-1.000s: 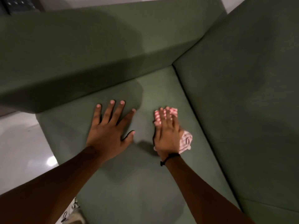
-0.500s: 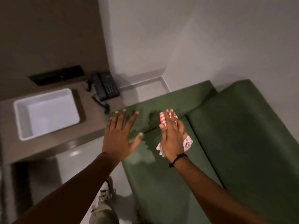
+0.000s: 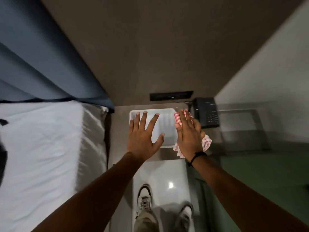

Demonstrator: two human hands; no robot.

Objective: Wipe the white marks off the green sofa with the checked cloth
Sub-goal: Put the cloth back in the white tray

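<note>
With the right hand (image 3: 189,137) pinning the checked cloth (image 3: 206,142) under flat fingers and the left hand (image 3: 142,138) spread empty above the white tray (image 3: 167,114), the loosely held cloth risked slipping before reaching the green sofa (image 3: 267,178)

White tray (image 3: 168,143), black telephone (image 3: 207,113), white bed (image 3: 41,148), blue curtain (image 3: 41,64)

Your forearms were bare, with no sleeves reaching them. You wore a thin black band (image 3: 197,156) around your right wrist. Below, you had on olive-khaki trousers (image 3: 147,220) and pale, dark-trimmed lace-up sneakers (image 3: 144,196).
</note>
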